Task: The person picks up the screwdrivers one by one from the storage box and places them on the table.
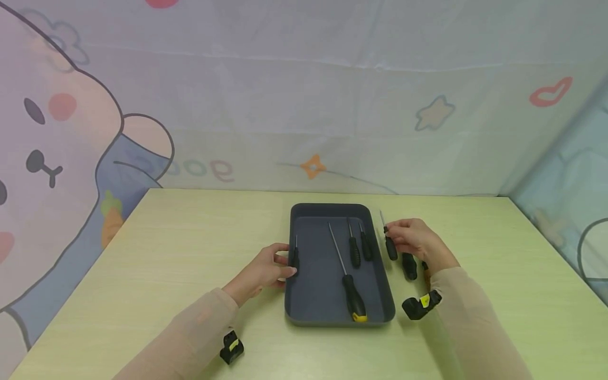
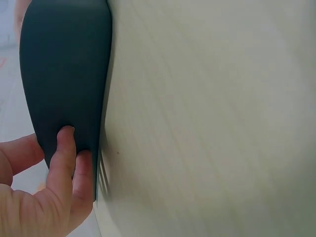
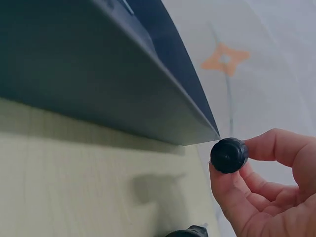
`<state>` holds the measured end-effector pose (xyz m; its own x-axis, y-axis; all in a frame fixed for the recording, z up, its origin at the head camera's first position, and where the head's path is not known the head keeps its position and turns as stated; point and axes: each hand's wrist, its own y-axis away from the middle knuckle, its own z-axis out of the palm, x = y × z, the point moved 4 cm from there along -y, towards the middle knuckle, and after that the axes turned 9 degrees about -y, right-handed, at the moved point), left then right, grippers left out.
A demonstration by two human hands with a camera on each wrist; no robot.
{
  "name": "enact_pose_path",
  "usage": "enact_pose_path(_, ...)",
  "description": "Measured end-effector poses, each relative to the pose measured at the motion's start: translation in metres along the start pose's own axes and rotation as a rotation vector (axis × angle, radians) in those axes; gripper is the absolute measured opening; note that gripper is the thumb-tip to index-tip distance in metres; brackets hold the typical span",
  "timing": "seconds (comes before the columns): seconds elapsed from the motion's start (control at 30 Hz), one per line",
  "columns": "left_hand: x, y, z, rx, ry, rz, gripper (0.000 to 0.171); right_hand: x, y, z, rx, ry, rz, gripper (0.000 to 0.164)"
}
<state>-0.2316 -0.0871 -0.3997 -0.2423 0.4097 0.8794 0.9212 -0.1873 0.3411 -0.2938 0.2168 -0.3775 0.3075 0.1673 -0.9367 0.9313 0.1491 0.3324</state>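
My left hand (image 1: 266,269) grips the left wall of a dark grey tray (image 1: 313,316), its fingers against the outside and the thumb over the rim. A small dark screwdriver (image 1: 295,258) lies inside along that wall, by the thumb. Beyond the tray's right wall, my right hand (image 1: 418,240) pinches a black-handled screwdriver (image 1: 390,247), shaft pointing away; the right wrist view shows its round handle end (image 3: 229,155) between thumb and fingers. Inside the tray lie a long screwdriver with a yellow-tipped handle (image 1: 352,295) and two smaller screwdrivers, one with a ribbed handle (image 1: 354,253) and one beside it (image 1: 366,247).
On the table (image 1: 190,232), right of the tray, lies a thick black handle (image 1: 409,266). An orange-and-black item (image 1: 426,272) is partly hidden by the right wrist. A printed cloth (image 1: 285,105) hangs behind the table. Black wrist cameras sit below both sleeves.
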Motion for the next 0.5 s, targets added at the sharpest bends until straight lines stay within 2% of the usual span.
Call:
enact_pose_path(0.37, 0.0015, 0.0021, 0.0004, 0.005, 0.0, -0.001, 0.058, 0.0023, -0.0008, 0.0027, 0.025, -0.003, -0.025, 0.04)
enact_pose_path(0.5, 0.0006, 0.0011, 0.0004, 0.001, 0.003, 0.002, 0.058, 0.0034, -0.002, 0.0047, 0.042, 0.051, -0.038, 0.037)
